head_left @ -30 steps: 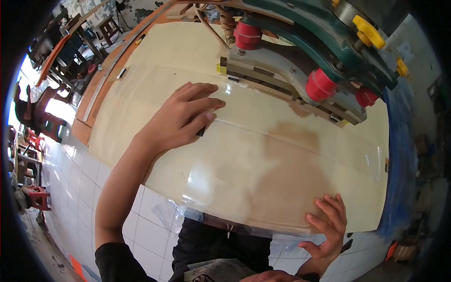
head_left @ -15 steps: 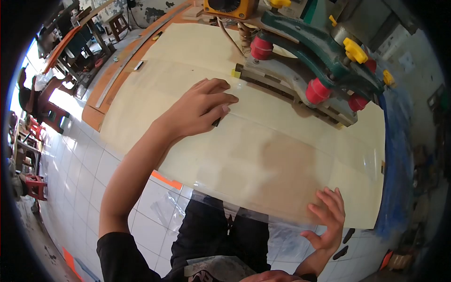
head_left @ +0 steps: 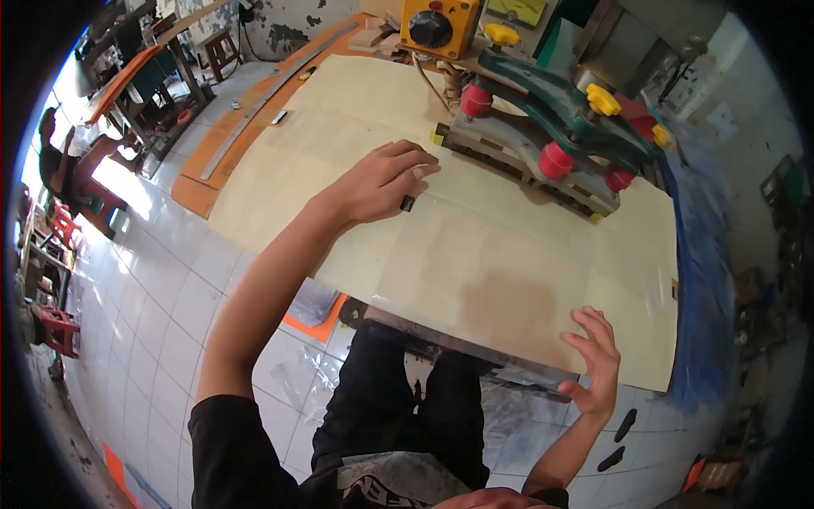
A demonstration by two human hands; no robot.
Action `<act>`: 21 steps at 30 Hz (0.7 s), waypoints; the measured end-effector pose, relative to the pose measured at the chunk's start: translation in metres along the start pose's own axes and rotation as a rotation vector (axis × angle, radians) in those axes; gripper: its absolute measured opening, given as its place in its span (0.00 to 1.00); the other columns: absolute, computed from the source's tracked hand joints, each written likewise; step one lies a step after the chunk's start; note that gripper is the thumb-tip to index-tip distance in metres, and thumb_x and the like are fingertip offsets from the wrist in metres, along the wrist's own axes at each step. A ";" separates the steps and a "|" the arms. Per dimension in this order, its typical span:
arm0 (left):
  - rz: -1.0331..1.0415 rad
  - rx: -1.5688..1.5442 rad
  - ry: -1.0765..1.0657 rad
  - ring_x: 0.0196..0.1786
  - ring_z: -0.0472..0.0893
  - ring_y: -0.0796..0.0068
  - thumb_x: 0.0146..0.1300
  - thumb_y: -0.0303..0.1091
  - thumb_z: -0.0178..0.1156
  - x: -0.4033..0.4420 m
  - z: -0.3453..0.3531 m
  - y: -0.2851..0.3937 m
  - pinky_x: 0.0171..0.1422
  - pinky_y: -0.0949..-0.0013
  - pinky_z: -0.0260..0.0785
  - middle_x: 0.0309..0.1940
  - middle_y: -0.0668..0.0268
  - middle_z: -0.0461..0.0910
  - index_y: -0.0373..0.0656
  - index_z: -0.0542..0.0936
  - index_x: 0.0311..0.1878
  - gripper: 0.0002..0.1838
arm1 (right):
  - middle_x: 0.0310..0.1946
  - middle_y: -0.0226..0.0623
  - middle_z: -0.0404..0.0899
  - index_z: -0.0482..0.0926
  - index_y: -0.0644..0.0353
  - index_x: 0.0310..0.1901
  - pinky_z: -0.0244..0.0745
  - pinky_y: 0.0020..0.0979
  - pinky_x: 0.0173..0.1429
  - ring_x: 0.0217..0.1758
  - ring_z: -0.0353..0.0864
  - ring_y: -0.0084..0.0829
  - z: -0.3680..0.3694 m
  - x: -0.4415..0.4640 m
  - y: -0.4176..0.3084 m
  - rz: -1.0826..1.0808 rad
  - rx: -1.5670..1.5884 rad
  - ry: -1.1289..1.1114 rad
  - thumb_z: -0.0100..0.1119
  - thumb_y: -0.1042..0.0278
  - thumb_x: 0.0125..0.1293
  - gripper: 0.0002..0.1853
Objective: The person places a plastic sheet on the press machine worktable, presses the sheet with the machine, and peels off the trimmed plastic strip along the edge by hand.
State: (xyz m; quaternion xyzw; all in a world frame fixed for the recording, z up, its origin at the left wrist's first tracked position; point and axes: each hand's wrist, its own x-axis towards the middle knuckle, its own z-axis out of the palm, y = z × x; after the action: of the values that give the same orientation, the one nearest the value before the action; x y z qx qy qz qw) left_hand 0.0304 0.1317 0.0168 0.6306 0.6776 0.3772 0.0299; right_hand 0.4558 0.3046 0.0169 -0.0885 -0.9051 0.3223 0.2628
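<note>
The clear film (head_left: 487,233) is laid out across the cream sheet (head_left: 326,127) on the counter (head_left: 197,191), its front edge hanging over the near side above the person's thighs, so the spreading looks largely done; a faint line runs across it, though whether that is a crease, an edge or a pressed seam I cannot tell. The left hand (head_left: 377,185) lies over the sheets just short of the long bar (head_left: 509,163), fingers curved and close together with the thumb near them — whether they pinch the film is hidden, as is whether the small dark piece (head_left: 408,204) beneath is held or merely lies there. The right hand (head_left: 602,365) is spread at the front right, thumb well apart from the fingers and nothing seen gripped, close by the film's edge. The bar sits low beneath the green frame (head_left: 543,110) with its red mounts (head_left: 555,159) and yellow knobs (head_left: 603,100) — contact with the sheets cannot be made out, so no pressing can be counted as finished or left over. Farther out are a yellow box (head_left: 462,32) behind the sheets, a metal strip (head_left: 227,146) along the left and blue sheeting (head_left: 705,246) at the right
</note>
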 end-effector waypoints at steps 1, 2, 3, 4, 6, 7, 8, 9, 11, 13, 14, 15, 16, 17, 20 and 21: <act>0.029 -0.038 0.057 0.59 0.74 0.49 0.73 0.35 0.48 0.000 0.000 0.001 0.67 0.54 0.67 0.53 0.50 0.79 0.31 0.80 0.55 0.20 | 0.62 0.54 0.78 0.86 0.63 0.50 0.53 0.60 0.78 0.72 0.70 0.58 0.000 0.000 -0.002 -0.008 -0.004 0.005 0.72 0.30 0.53 0.39; 0.035 -0.033 0.064 0.59 0.74 0.49 0.73 0.35 0.48 0.001 0.000 0.001 0.67 0.54 0.67 0.53 0.50 0.79 0.31 0.80 0.55 0.20 | 0.61 0.54 0.78 0.86 0.65 0.49 0.54 0.58 0.78 0.72 0.69 0.56 -0.001 0.001 -0.003 0.016 0.059 0.029 0.71 0.32 0.55 0.38; 0.058 -0.015 0.071 0.58 0.74 0.49 0.73 0.35 0.48 0.000 0.000 0.001 0.67 0.54 0.67 0.53 0.50 0.79 0.31 0.80 0.55 0.19 | 0.60 0.54 0.79 0.85 0.66 0.49 0.56 0.56 0.77 0.72 0.69 0.55 -0.001 0.001 -0.004 0.041 0.123 0.054 0.71 0.33 0.57 0.37; 0.081 0.002 0.074 0.58 0.74 0.48 0.73 0.36 0.47 -0.001 -0.001 0.002 0.67 0.54 0.67 0.53 0.50 0.79 0.31 0.80 0.55 0.19 | 0.60 0.54 0.79 0.85 0.66 0.49 0.56 0.56 0.77 0.72 0.69 0.55 -0.001 0.001 -0.005 0.034 0.122 0.058 0.71 0.33 0.57 0.37; 0.073 0.009 0.092 0.58 0.74 0.48 0.73 0.36 0.48 -0.002 -0.002 0.002 0.66 0.54 0.68 0.53 0.50 0.79 0.32 0.80 0.55 0.19 | 0.57 0.53 0.80 0.85 0.69 0.48 0.62 0.51 0.75 0.71 0.71 0.51 0.002 -0.003 -0.005 0.093 0.317 0.192 0.72 0.38 0.59 0.35; 0.061 0.013 0.112 0.58 0.74 0.48 0.73 0.36 0.48 -0.003 -0.004 0.004 0.66 0.55 0.68 0.53 0.50 0.79 0.33 0.80 0.55 0.18 | 0.57 0.53 0.80 0.85 0.69 0.48 0.62 0.51 0.75 0.71 0.71 0.51 0.002 -0.009 0.005 0.088 0.317 0.197 0.72 0.38 0.59 0.35; 0.066 0.016 0.115 0.58 0.74 0.48 0.73 0.36 0.48 -0.004 -0.007 0.008 0.66 0.55 0.68 0.53 0.50 0.79 0.33 0.80 0.55 0.18 | 0.58 0.53 0.78 0.83 0.68 0.49 0.68 0.50 0.71 0.69 0.73 0.50 -0.003 -0.015 0.019 0.067 0.334 0.234 0.71 0.42 0.62 0.31; 0.119 0.146 0.100 0.58 0.74 0.48 0.73 0.36 0.49 -0.008 -0.011 0.012 0.66 0.55 0.68 0.53 0.50 0.79 0.34 0.79 0.55 0.18 | 0.60 0.54 0.76 0.82 0.68 0.51 0.75 0.48 0.66 0.67 0.76 0.49 -0.007 -0.022 0.031 0.042 0.350 0.271 0.69 0.47 0.65 0.28; 0.187 0.289 0.093 0.59 0.74 0.49 0.72 0.36 0.49 -0.016 -0.028 0.031 0.66 0.55 0.68 0.52 0.50 0.78 0.34 0.79 0.56 0.18 | 0.56 0.51 0.79 0.82 0.68 0.49 0.75 0.45 0.65 0.62 0.79 0.45 -0.009 -0.028 0.038 0.022 0.403 0.400 0.67 0.52 0.68 0.23; 0.093 0.291 0.097 0.60 0.77 0.51 0.75 0.36 0.48 -0.040 -0.049 0.060 0.66 0.56 0.67 0.56 0.50 0.78 0.31 0.78 0.57 0.19 | 0.52 0.48 0.81 0.82 0.68 0.48 0.76 0.42 0.65 0.58 0.81 0.42 -0.017 -0.033 0.038 -0.007 0.463 0.526 0.65 0.58 0.71 0.18; 0.100 0.302 0.107 0.60 0.77 0.51 0.75 0.36 0.48 -0.053 -0.054 0.062 0.66 0.56 0.67 0.56 0.50 0.78 0.31 0.78 0.57 0.19 | 0.48 0.45 0.83 0.82 0.68 0.47 0.75 0.39 0.64 0.55 0.82 0.37 -0.026 -0.035 0.036 0.132 0.389 0.628 0.64 0.60 0.72 0.16; -0.009 0.187 0.230 0.57 0.79 0.54 0.75 0.37 0.48 -0.068 -0.060 0.063 0.65 0.58 0.68 0.54 0.51 0.79 0.31 0.79 0.55 0.18 | 0.44 0.41 0.84 0.82 0.68 0.47 0.75 0.35 0.63 0.51 0.82 0.32 -0.033 -0.038 0.037 0.275 0.316 0.728 0.63 0.62 0.73 0.15; -0.115 0.069 0.348 0.55 0.80 0.57 0.76 0.37 0.49 -0.081 -0.067 0.060 0.64 0.60 0.69 0.51 0.52 0.80 0.31 0.79 0.53 0.18 | 0.44 0.41 0.84 0.82 0.68 0.47 0.75 0.35 0.63 0.51 0.82 0.32 -0.040 -0.039 0.043 0.265 0.322 0.734 0.63 0.62 0.73 0.15; -0.158 0.000 0.467 0.51 0.80 0.61 0.76 0.38 0.49 -0.094 -0.070 0.047 0.61 0.61 0.70 0.46 0.55 0.81 0.33 0.80 0.51 0.17 | 0.42 0.38 0.84 0.83 0.67 0.47 0.75 0.32 0.60 0.48 0.81 0.29 -0.047 -0.041 0.051 0.298 0.321 0.842 0.62 0.62 0.74 0.14; -0.256 -0.186 0.675 0.45 0.80 0.69 0.77 0.40 0.49 -0.122 -0.072 0.003 0.55 0.65 0.71 0.37 0.61 0.81 0.34 0.81 0.48 0.18 | 0.38 0.34 0.82 0.82 0.67 0.47 0.76 0.29 0.55 0.44 0.79 0.25 -0.066 -0.049 0.073 0.312 0.292 0.970 0.62 0.65 0.74 0.12; -0.320 -0.305 0.762 0.42 0.79 0.74 0.78 0.41 0.49 -0.129 -0.071 -0.008 0.53 0.68 0.71 0.34 0.64 0.80 0.33 0.82 0.47 0.19 | 0.38 0.34 0.82 0.82 0.67 0.46 0.76 0.28 0.54 0.42 0.79 0.25 -0.068 -0.051 0.084 0.266 0.404 0.974 0.62 0.66 0.74 0.11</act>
State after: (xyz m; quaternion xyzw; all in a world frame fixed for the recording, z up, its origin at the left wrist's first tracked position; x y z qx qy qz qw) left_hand 0.0131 -0.0146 0.0075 0.3220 0.6661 0.6690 -0.0713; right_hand 0.5347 0.3895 -0.0127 -0.2889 -0.5798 0.4419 0.6206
